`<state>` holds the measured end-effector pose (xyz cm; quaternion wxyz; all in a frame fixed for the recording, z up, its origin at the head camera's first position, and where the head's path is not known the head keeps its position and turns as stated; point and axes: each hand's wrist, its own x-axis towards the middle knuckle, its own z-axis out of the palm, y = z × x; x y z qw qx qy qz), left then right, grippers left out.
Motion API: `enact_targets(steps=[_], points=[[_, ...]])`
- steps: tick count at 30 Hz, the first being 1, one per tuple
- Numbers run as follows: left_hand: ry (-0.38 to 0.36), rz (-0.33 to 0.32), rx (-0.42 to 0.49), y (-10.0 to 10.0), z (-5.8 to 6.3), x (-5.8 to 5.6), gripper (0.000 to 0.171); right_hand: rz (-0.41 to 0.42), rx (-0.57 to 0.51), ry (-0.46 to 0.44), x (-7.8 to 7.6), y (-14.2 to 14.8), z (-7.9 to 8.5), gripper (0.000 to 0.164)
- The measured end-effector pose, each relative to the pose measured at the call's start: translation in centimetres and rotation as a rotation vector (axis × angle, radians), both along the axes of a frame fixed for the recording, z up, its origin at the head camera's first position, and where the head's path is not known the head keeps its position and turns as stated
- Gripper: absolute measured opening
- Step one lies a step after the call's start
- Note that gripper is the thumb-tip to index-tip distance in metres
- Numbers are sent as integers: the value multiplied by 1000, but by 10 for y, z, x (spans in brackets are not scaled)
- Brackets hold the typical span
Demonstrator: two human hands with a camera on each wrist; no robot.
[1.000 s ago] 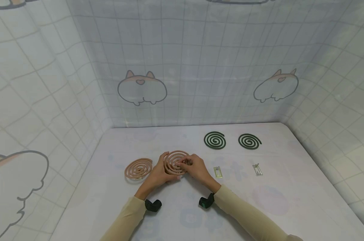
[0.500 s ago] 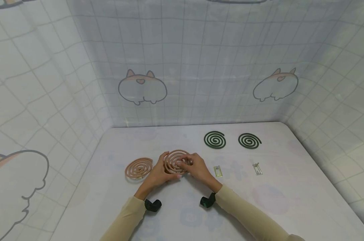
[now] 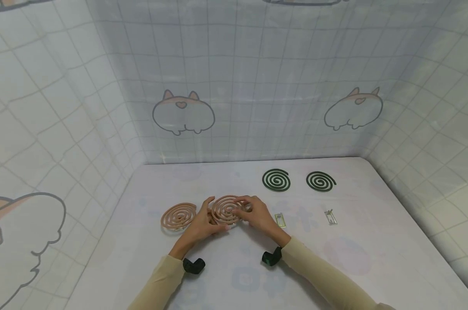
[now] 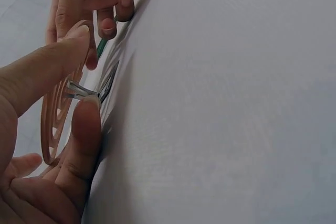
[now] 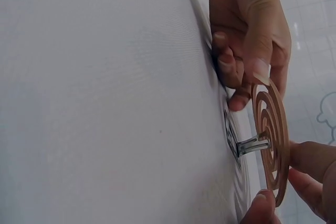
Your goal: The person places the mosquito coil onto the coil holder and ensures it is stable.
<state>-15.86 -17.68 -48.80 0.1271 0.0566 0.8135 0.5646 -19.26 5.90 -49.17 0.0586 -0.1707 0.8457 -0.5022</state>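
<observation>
A brown mosquito coil (image 3: 227, 210) sits tilted on a small metal stand (image 5: 253, 145) between the hands. My left hand (image 3: 200, 224) holds it at the left: one finger is on the rim and the thumb lies low, right at the stand in the left wrist view. From the right, my right hand (image 3: 258, 216) grips the coil, fingers on its face and thumb at its lower edge. The stand's prong reaches up to the middle of the coil. Beside the left hand, a second brown mosquito coil (image 3: 176, 216) lies raised over another stand, mostly hidden.
Two green mosquito coils (image 3: 276, 180) lie flat at the back right of the white table (image 3: 234, 262). Nearer, two bare metal stands (image 3: 280, 220) lie to the right of the right hand. Cloth walls with a grid print (image 3: 257, 125) enclose the back and sides.
The right fingers have moved from near the coil's middle toward its right side. The held coil sits slightly lower, and the left fingers have spread a little. The other coils and stands stay put.
</observation>
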Motion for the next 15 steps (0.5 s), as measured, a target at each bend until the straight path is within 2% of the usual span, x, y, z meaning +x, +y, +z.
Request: enact_targets(steps=[9,15], points=[[9,10,-11,-4,2,8,114,-29,-9,0,0,7,0,43],[30,11,-43,-5,6,13,110,-50,2,23,-1,12,3,39]])
